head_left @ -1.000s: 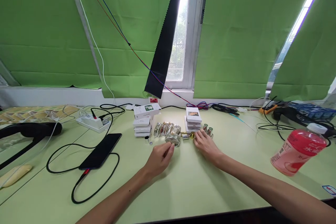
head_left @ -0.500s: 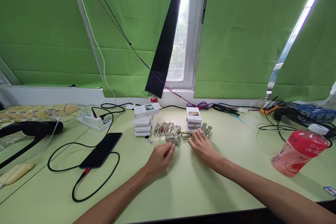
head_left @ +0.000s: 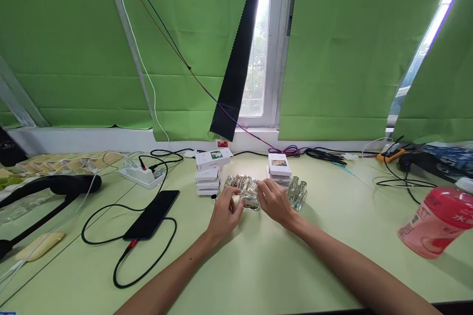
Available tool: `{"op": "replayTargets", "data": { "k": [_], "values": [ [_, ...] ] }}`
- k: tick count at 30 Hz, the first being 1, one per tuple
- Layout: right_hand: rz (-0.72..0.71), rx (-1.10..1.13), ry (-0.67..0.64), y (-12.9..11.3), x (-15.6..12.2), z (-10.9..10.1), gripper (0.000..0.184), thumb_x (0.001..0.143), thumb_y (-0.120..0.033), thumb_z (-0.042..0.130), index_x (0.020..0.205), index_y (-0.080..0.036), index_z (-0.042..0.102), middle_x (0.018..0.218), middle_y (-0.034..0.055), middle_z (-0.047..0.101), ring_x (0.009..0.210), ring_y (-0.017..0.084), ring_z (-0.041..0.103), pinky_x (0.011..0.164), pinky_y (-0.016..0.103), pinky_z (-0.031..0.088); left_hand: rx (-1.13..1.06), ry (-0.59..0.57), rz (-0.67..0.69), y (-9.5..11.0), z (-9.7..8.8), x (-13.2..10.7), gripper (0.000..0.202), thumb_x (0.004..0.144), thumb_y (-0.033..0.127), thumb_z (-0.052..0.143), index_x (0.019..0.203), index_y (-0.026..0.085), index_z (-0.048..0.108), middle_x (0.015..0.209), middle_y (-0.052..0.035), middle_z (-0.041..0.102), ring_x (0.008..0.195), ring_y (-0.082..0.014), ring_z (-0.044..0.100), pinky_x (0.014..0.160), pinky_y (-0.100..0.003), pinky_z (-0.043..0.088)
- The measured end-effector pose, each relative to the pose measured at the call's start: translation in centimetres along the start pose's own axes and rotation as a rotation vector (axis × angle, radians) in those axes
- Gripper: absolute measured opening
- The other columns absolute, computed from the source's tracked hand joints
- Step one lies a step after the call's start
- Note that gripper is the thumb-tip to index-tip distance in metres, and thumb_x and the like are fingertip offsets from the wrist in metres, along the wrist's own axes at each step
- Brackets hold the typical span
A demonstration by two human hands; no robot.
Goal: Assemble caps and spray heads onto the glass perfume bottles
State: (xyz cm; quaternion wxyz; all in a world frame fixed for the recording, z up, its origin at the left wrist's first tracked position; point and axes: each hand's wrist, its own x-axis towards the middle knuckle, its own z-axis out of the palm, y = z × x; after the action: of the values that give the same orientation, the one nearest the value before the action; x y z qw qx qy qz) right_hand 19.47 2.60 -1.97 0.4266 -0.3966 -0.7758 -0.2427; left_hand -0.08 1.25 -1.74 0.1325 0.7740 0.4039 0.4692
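Several small clear glass bottles with gold-coloured necks [head_left: 238,183] stand close together in a row. One more glass bottle [head_left: 251,201] is in front of them, between my two hands. My left hand [head_left: 224,212] is at its left side, thumb and forefinger apart, with nothing seen between them. On its right side is my right hand [head_left: 275,202], fingers bent and pressed together, the tips close to the bottle. What those fingers hold, if anything, is hidden. Beside my right wrist are several greenish glass bottles [head_left: 296,192]. A small dark cap [head_left: 213,197] shows partly behind my left hand.
Stacks of small white boxes stand behind left [head_left: 207,182] and behind right [head_left: 279,165]. A black phone [head_left: 152,214] with a looping cable lies to the left, near a white power strip [head_left: 142,174]. A red drink bottle [head_left: 438,221] stands at the right.
My left hand has opened from a pinch at the front bottle. My right hand has come left to that bottle, and the gold caps beside it are no longer visible. The view has shifted slightly.
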Motion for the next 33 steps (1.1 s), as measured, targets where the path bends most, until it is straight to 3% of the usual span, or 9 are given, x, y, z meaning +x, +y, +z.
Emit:
{"op": "replayTargets", "data": {
  "k": [6, 10, 14, 17, 19, 21, 24, 33],
  "values": [
    [0.038, 0.138, 0.082, -0.6, -1.3, 0.7, 0.014, 0.101, -0.014, 0.044, 0.103, -0.019, 0.056, 0.082, 0.0044, 0.063, 0.072, 0.019, 0.060, 0.066, 0.029, 0.046, -0.027, -0.101, -0.052, -0.5, 0.2, 0.0, 0.026, 0.092, 0.027, 0.055, 0.117, 0.022, 0.054, 0.113, -0.0054, 0.063, 0.053, -0.0084, 0.055, 0.056, -0.026, 0.048],
    [0.155, 0.200, 0.055, -0.7, -1.0, 0.0, 0.016, 0.101, -0.015, 0.043, 0.108, -0.022, 0.056, 0.087, 0.0066, 0.067, 0.076, 0.020, 0.065, 0.066, 0.030, 0.049, -0.034, -0.168, -0.114, -0.7, 0.4, -0.3, 0.038, 0.090, 0.029, 0.058, 0.126, 0.022, 0.051, 0.092, -0.0010, 0.066, 0.052, -0.0113, 0.056, 0.057, -0.028, 0.047],
    [0.300, 0.234, 0.077, 0.2, -0.9, -0.9, 0.016, 0.101, -0.018, 0.042, 0.109, -0.021, 0.056, 0.091, 0.0076, 0.070, 0.066, 0.017, 0.063, 0.064, 0.029, 0.049, -0.030, -0.217, -0.143, -0.8, 0.5, -0.4, 0.040, 0.090, 0.031, 0.059, 0.127, 0.022, 0.049, 0.081, 0.0021, 0.062, 0.053, -0.0129, 0.055, 0.059, -0.028, 0.046],
    [0.412, 0.193, 0.135, 1.2, -1.0, -1.3, 0.016, 0.100, -0.022, 0.043, 0.106, -0.021, 0.058, 0.086, 0.0068, 0.072, 0.057, 0.016, 0.059, 0.058, 0.028, 0.046, -0.042, -0.224, -0.131, -0.8, 0.5, -0.3, 0.037, 0.091, 0.032, 0.059, 0.126, 0.023, 0.048, 0.098, -0.0017, 0.065, 0.053, -0.0110, 0.053, 0.058, -0.028, 0.046],
    [0.421, 0.174, 0.180, 1.8, -0.9, -1.6, 0.017, 0.100, -0.023, 0.043, 0.105, -0.020, 0.059, 0.086, 0.0069, 0.073, 0.057, 0.016, 0.059, 0.059, 0.028, 0.045, -0.046, -0.213, -0.116, -0.8, 0.5, -0.4, 0.036, 0.091, 0.033, 0.060, 0.124, 0.024, 0.049, 0.114, -0.0047, 0.062, 0.054, -0.0094, 0.051, 0.059, -0.028, 0.046],
    [0.415, 0.164, 0.181, 2.2, -0.8, -1.9, 0.018, 0.099, -0.022, 0.043, 0.105, -0.019, 0.059, 0.087, 0.0070, 0.074, 0.056, 0.015, 0.058, 0.058, 0.027, 0.045, -0.041, -0.219, -0.108, -0.8, 0.6, -0.4, 0.036, 0.092, 0.034, 0.060, 0.124, 0.024, 0.050, 0.117, -0.0051, 0.061, 0.056, -0.0095, 0.051, 0.059, -0.027, 0.045],
    [0.403, 0.129, 0.085, 2.5, -0.5, -2.3, 0.019, 0.098, -0.020, 0.044, 0.105, -0.018, 0.062, 0.086, 0.0073, 0.073, 0.062, 0.017, 0.061, 0.064, 0.029, 0.046, -0.033, -0.248, -0.109, -1.0, 0.8, -0.6, 0.034, 0.094, 0.035, 0.058, 0.125, 0.023, 0.051, 0.107, -0.0040, 0.062, 0.057, -0.0108, 0.050, 0.057, -0.026, 0.043],
    [0.511, 0.101, -0.500, 3.2, -0.4, -2.3, 0.022, 0.088, 0.001, 0.050, 0.093, -0.017, 0.062, 0.096, 0.0087, 0.070, 0.088, 0.021, 0.065, 0.074, 0.025, 0.042, -0.031, -0.270, -0.102, -1.5, 1.1, -0.7, 0.032, 0.094, 0.040, 0.057, 0.120, 0.020, 0.057, 0.093, -0.0024, 0.064, 0.056, -0.0119, 0.051, 0.056, -0.027, 0.042]
  ]
}}
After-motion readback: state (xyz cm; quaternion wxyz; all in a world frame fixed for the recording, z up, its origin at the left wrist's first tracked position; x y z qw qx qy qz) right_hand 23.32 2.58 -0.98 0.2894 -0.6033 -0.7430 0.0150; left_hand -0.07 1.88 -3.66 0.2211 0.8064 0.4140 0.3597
